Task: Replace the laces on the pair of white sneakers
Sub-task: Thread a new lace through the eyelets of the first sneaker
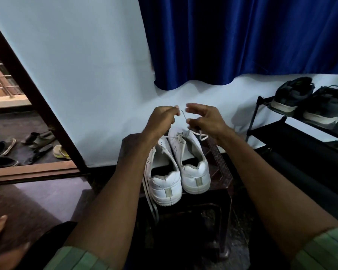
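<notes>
two hands work a white lace above a pair of white sneakers on a small dark tabletop.

the left hand [162, 118] has its fingers curled and pinches the upper end of the lace [183, 116] between thumb and fingertips. the right hand [204, 120] is half open, with the upper fingers spread and bent, while its lower fingers seem to pinch the same lace lower down; this grip is not fully clear. the lace runs down to the front of the right sneaker [191, 162], and a loop of it hangs just beside the right wrist. the left sneaker [165, 180] stands touching it, heels toward the camera. another flat lace [151, 201] hangs over the tabletop [220, 172] edge by the left sneaker. dark shoes [310, 102] sit on a black rack [277, 133] at the right, under a blue curtain [242, 39].
</notes>
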Demonstrator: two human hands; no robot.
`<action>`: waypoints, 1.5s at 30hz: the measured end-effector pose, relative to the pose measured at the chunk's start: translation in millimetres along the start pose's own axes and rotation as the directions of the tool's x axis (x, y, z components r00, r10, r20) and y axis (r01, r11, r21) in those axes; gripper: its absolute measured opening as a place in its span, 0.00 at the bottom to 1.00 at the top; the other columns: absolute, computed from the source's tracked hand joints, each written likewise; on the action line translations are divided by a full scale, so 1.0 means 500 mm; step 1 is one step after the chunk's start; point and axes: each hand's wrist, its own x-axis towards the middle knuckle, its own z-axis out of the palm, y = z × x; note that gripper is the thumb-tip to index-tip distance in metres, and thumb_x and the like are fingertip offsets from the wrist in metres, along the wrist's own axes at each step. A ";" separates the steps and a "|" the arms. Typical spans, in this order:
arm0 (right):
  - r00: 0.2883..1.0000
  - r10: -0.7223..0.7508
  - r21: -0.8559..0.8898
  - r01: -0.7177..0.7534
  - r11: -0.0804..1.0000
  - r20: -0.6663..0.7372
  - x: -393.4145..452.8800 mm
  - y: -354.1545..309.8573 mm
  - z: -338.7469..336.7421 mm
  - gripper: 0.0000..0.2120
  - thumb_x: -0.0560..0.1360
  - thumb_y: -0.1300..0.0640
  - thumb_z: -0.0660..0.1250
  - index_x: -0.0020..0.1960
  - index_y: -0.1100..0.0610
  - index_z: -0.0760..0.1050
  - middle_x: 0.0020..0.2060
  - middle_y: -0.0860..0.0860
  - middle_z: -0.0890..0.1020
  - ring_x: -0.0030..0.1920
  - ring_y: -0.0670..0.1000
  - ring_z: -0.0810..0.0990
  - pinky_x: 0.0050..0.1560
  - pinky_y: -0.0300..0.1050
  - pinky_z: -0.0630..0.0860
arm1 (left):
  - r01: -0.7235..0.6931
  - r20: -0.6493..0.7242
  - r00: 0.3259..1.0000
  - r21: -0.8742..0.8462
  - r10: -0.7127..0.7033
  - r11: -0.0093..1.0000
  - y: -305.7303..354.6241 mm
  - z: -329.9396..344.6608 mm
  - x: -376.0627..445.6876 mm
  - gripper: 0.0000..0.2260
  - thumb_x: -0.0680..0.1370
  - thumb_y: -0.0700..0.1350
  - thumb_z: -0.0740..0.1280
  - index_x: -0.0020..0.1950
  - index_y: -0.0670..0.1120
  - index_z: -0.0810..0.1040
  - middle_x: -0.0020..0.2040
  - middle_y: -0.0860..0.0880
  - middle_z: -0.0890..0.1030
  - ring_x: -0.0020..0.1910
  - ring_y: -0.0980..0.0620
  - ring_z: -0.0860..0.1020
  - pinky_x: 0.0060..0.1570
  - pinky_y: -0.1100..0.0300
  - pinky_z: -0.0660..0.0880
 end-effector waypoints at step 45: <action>0.992 -0.071 -0.392 0.106 0.914 0.103 -0.028 -0.003 0.010 0.05 0.69 0.63 0.76 0.39 0.55 0.88 0.33 0.49 0.87 0.32 0.40 0.82 0.33 0.33 0.75 | 0.335 0.018 0.931 0.354 -0.365 0.873 0.023 -0.013 -0.040 0.05 0.72 0.35 0.75 0.41 0.35 0.80 0.30 0.43 0.83 0.26 0.50 0.83 0.23 0.65 0.74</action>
